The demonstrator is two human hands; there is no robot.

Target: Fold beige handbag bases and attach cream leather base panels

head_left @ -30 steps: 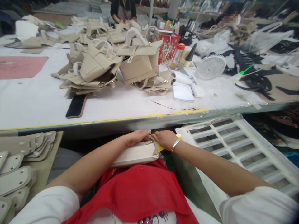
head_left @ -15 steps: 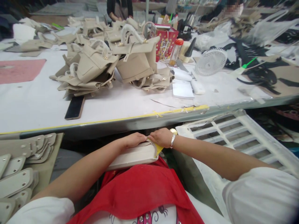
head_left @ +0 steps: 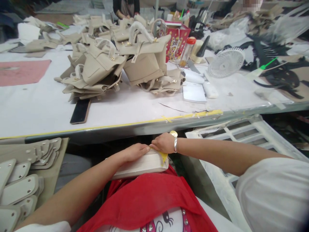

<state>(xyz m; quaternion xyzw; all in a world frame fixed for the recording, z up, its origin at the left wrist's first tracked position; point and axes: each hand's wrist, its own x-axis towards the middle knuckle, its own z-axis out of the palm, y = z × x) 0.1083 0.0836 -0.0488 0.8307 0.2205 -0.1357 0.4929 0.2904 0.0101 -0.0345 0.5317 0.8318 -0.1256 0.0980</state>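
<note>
A cream-coloured, flat-sided boxy piece, perhaps a bag part, lies across the lap against the red apron. My left hand grips it from above, its fingers curled over the far edge and partly hidden. Close beside it, my right hand is closed at the piece's top right corner. Yellow material with a pointed lower end sticks out below my right fingers, and a rounded yellow end shows behind the wrist, by the silver bracelet. What kind of tool or strip this is I cannot make out.
Beige handbags are heaped on the white table, with a phone before them. A white fan lies farther right. Cream straps are stacked at left; a white slatted rack stands at right. Another person works opposite.
The view has shifted slightly, so the table things appear farther right. My right hand, with the yellow thing, has moved a little left and down along the cream piece's edge.
</note>
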